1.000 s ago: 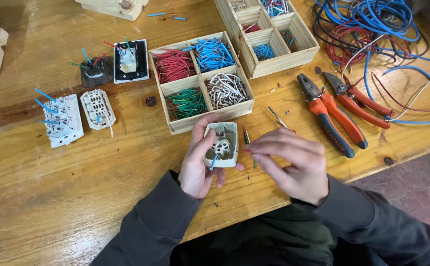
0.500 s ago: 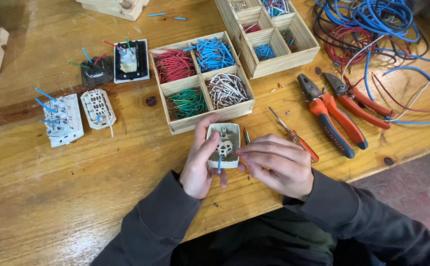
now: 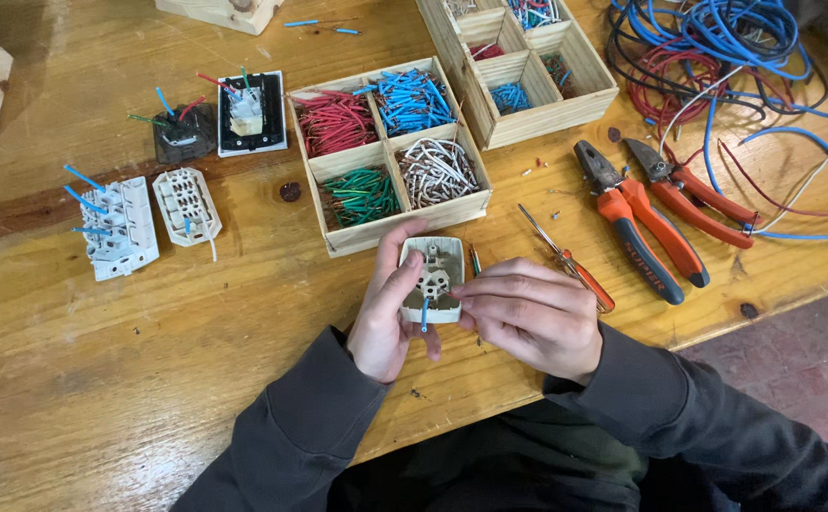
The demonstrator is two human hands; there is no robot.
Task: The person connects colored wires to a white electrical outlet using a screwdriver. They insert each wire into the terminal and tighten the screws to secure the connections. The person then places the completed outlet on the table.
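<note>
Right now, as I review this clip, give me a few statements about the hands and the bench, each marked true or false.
1. The left hand holds a white socket module above the wooden bench. True.
2. A short blue wire sticks out of the module's lower edge. True.
3. The right hand grips the orange-handled pliers. False: the pliers lie on the bench, apart from the hand, whose fingertips meet at the module.
4. The green wire pieces share a compartment with the red wire pieces. False: each colour has its own compartment of the wooden tray.
5. A small screwdriver lies beside the right hand. True.
</note>
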